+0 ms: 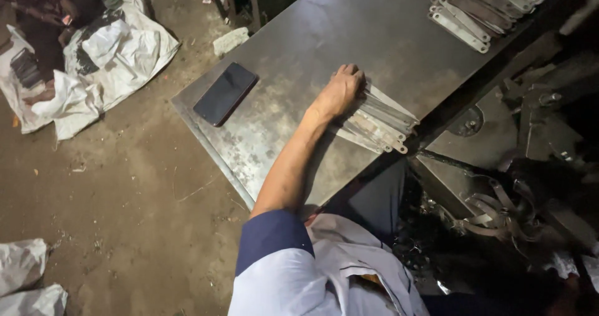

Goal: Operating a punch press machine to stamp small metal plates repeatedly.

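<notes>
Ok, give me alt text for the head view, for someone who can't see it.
The person's left hand presses on a fanned stack of flat grey metal strips at the edge of a grey steel table. A black rectangular phone lies to its left; more strips sit at the far corner.

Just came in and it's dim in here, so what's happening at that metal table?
A person's left hand rests, knuckles up, on a small stack of flat metal strips near the edge of a steel table. Whether it grips them is unclear. A dark phone lies on the table beside it, and a second batch of strips sits at the far end. The right hand is out of view. White sacks lie on the dirt floor.
</notes>
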